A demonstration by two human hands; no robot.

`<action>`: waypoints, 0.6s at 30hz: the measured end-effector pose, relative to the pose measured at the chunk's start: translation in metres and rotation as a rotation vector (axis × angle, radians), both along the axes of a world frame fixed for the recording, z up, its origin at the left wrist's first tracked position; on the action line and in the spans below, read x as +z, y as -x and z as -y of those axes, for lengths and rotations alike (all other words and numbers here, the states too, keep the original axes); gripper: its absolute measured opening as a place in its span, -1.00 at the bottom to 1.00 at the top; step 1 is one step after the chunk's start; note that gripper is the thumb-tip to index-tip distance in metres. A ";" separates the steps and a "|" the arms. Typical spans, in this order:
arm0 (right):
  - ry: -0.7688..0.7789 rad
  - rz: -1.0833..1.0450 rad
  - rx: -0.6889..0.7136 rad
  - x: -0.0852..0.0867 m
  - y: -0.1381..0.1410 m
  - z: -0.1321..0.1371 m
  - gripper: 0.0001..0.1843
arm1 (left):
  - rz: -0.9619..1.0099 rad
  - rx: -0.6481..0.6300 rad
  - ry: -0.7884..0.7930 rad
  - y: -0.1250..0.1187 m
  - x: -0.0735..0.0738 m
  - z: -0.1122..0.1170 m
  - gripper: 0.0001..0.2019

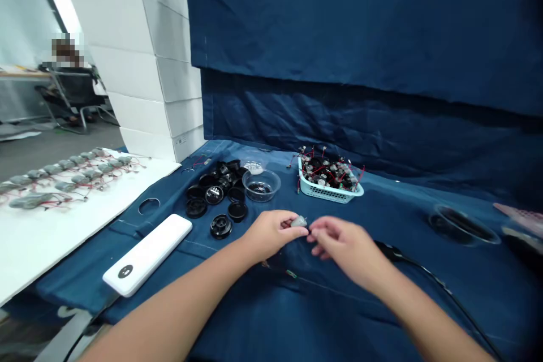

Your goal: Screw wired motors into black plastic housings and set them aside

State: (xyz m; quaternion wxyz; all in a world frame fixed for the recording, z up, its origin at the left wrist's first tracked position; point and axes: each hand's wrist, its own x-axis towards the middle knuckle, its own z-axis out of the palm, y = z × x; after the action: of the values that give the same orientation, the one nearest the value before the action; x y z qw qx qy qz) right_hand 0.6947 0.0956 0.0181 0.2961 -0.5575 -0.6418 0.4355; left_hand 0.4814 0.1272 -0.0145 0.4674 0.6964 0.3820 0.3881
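Over the middle of the blue cloth, my left hand (275, 232) pinches a small grey motor (299, 222) between thumb and fingers. Just right of it is my right hand (343, 243), its fingertips pinched together close to the motor's end. What those fingertips hold, if anything, is too small and blurred to make out. Below the hands, a thin wire with a small green piece (291, 274) shows against the cloth. Beyond them stands a light blue basket (331, 193) full of small motors with red wires.
Several black round caps (221, 226) lie left of a clear plastic bowl (262, 185). A white power bank (148, 254) lies at left, near a white board (139, 175) with rows of wired grey motors. At right are a black cable (441, 288) and another bowl (464, 226).
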 end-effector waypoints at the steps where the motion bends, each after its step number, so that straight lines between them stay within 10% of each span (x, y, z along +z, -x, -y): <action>1: -0.200 0.121 -0.041 0.019 0.005 -0.014 -0.77 | 0.010 0.054 -0.082 -0.001 0.001 0.001 -0.76; 4: -0.633 0.403 -0.015 0.073 0.042 -0.075 -0.79 | 0.044 0.196 -0.314 0.001 0.008 0.006 -0.71; 7: -0.626 0.544 0.084 0.098 0.098 -0.152 -0.80 | -0.003 0.384 -0.746 0.011 0.022 0.014 -0.75; 11: -0.464 0.685 0.294 0.085 0.158 -0.240 -0.79 | -0.282 0.284 -1.090 0.015 0.029 0.022 -0.73; 18: -0.237 1.008 0.521 0.031 0.202 -0.309 -0.69 | -0.681 -0.142 -0.905 -0.014 -0.022 0.020 -0.78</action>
State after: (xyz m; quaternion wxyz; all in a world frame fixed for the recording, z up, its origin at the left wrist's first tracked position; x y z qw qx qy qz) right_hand 0.4929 0.4047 0.0496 -0.1027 -0.4826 -0.8640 0.1000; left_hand 0.4959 0.1068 -0.0363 -0.0021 0.9370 0.2591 0.2345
